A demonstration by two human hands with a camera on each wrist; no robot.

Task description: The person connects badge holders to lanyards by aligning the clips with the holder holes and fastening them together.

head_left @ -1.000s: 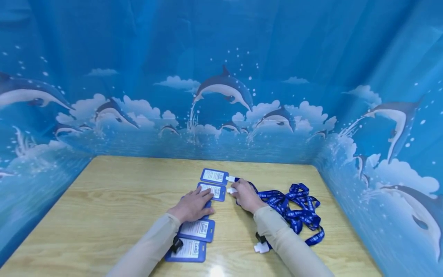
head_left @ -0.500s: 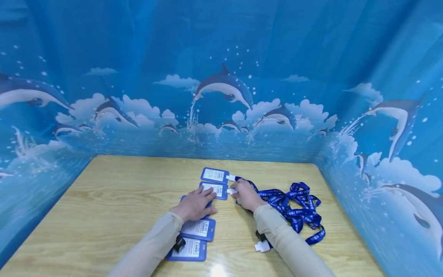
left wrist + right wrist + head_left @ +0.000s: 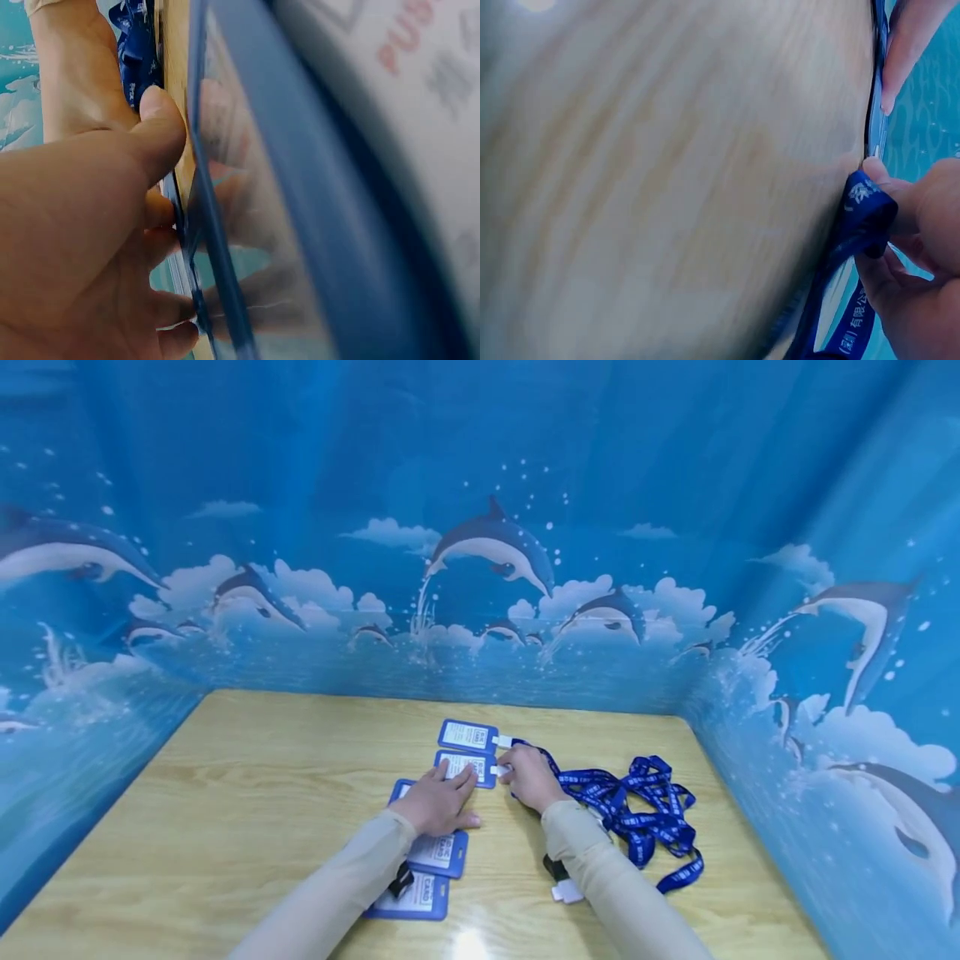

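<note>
Left hand (image 3: 438,803) spread on badge (image 3: 484,772), right hand (image 3: 531,778) seemingly pinching clip (image 3: 502,770)

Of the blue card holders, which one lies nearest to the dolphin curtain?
The card holder topmost in the head view, beyond the left hand; all the others lie farther from the curtain.

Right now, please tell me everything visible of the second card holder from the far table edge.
The second card holder looks like blue plastic, framing a white printed insert. It lies flat on the wooden table, close beside another card holder. The left grip rests fingers on it. A white clip, pinched by the right grip, meets its right end; attachment is unclear.
</note>
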